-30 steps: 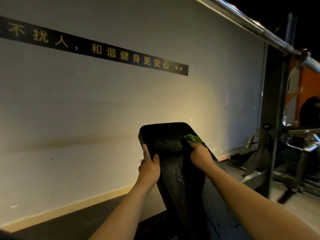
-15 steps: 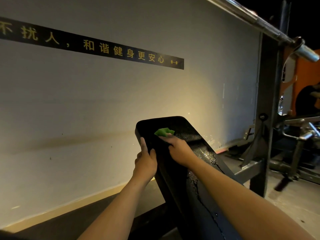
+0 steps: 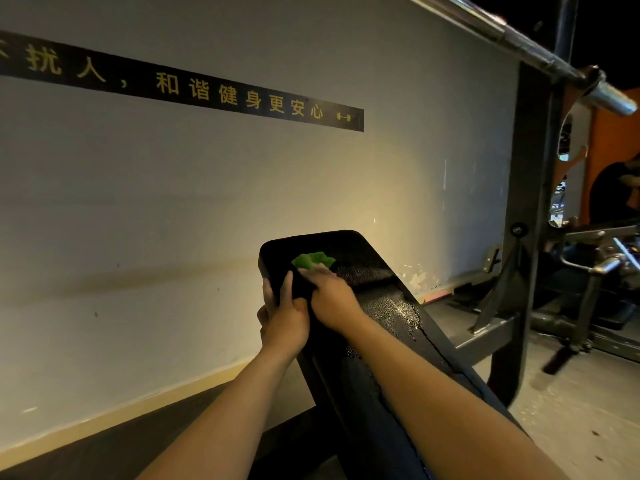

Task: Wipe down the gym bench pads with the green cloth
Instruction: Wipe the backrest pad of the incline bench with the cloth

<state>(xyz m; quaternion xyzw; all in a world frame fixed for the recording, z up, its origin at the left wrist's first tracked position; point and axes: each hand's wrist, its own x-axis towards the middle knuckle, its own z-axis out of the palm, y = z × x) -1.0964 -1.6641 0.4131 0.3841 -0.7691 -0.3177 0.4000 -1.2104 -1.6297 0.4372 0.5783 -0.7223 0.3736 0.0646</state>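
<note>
Right grip [image 3: 332, 299] is down on the green cloth [image 3: 313, 260]. Its fingers [image 3: 317, 271] lie near-flat over the cloth and press it onto the bench pad [image 3: 349, 245]. They don't look curled round it; thumb hidden. Cloth is bunched, its far edge poking out past the fingertips, near the pad's top end on the left side.

Left grip [image 3: 284, 320] sits just beside the right one and is clamped on the pad's left edge. Thumb [image 3: 287, 284] is on the top face, other fingers wrapped round the side and mostly out of sight. All 2 forearms are bare.

Pad is black and inclined, rising from the wrists toward the wall [image 3: 173, 202]. Right of and below the right grip there's a shiny beaded wet patch [image 3: 391, 308] on the pad surface.

Up and left of both grips a black strip [image 3: 207, 93] with yellow Chinese characters runs along the wall. Up and right of the right grip a steel barbell [image 3: 512, 36] rests on a dark rack upright [image 3: 535, 188]. Past the upright, far right, are an orange panel [image 3: 609, 140] and a person [image 3: 613, 195] in dark clothing, dim and only partly visible.
</note>
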